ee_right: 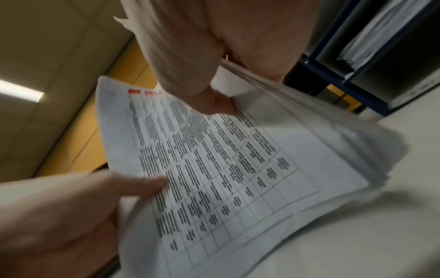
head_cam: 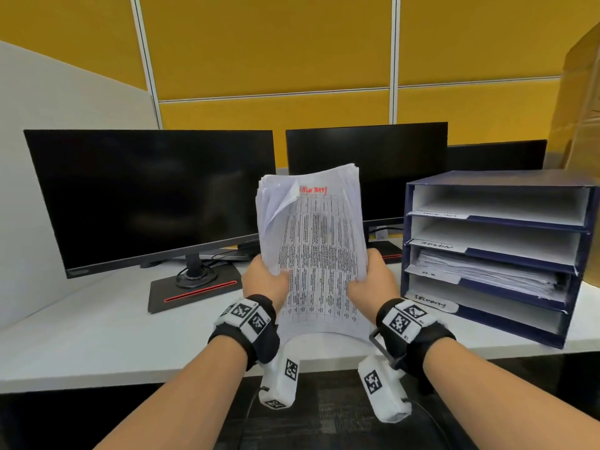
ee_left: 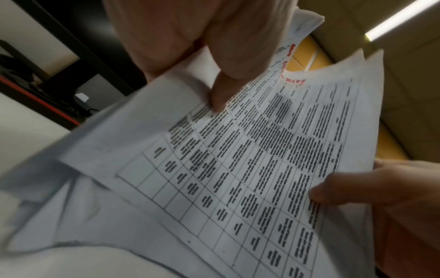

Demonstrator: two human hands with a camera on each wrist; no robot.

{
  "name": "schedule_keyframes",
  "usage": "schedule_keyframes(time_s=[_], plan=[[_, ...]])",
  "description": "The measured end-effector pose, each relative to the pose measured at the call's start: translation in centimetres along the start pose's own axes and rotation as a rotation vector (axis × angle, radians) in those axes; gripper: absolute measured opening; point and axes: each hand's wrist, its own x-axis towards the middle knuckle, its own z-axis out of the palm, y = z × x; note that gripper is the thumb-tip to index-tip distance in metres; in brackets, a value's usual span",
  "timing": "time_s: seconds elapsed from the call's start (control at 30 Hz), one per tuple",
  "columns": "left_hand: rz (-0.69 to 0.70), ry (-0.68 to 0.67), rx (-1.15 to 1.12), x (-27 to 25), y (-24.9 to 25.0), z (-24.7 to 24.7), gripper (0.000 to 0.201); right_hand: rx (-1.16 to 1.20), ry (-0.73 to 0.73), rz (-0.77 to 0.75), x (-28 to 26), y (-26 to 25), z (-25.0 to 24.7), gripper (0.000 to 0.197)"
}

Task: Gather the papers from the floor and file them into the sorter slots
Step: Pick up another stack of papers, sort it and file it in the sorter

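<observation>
A thick stack of papers (head_cam: 316,251) stands nearly upright above the white desk (head_cam: 107,332), its top sheet a printed table with red handwriting at the top. My left hand (head_cam: 264,280) grips the stack's left edge, thumb on the front sheet (ee_left: 262,159). On the opposite edge my right hand (head_cam: 370,282) grips the same stack (ee_right: 214,159). The top left corner of the stack curls forward. The dark blue sorter (head_cam: 493,254) sits at the right of the desk, with labelled slots; one slot holds a pile of sheets (head_cam: 483,274).
Two dark monitors (head_cam: 152,196) stand behind the stack, and a third (head_cam: 496,155) is behind the sorter. Yellow partition panels (head_cam: 269,53) back the desk. A cardboard box (head_cam: 581,102) is at the far right. Dark floor lies below the desk edge.
</observation>
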Motion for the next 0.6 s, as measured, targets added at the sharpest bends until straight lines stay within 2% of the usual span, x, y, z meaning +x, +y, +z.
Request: schedule_keyframes(time_s=[0.1, 0.17, 0.23, 0.3, 0.4, 0.5, 0.6], plan=[[0.044, -0.097, -0.174, -0.4, 0.2, -0.1, 0.045, 0.082, 0.013, 0.012, 0.2, -0.4, -0.4, 0.036], [0.047, -0.187, -0.284, -0.8, 1.1, 0.2, 0.044, 0.119, 0.001, -0.009, 0.0, -0.9, 0.1, 0.033], [0.057, -0.167, -0.347, -0.8, 2.0, 0.6, 0.036, 0.192, -0.006, -0.026, -0.2, -1.2, 0.8, 0.033], [0.055, -0.071, -0.396, -0.4, 2.5, 0.8, 0.032, 0.225, -0.021, -0.03, -0.2, -1.3, 1.0, 0.033], [0.038, 0.024, -0.356, 0.3, 2.1, 0.2, 0.042, 0.26, -0.023, -0.039, 0.5, -1.5, -0.2, 0.043], [0.063, -0.01, -0.414, 0.9, 2.1, -0.7, 0.053, 0.31, 0.01, -0.058, 1.2, -1.9, -1.7, 0.05], [0.061, -0.088, -0.398, 0.9, 2.6, -0.5, 0.033, 0.234, 0.036, -0.076, 1.7, -1.9, -1.7, 0.046]])
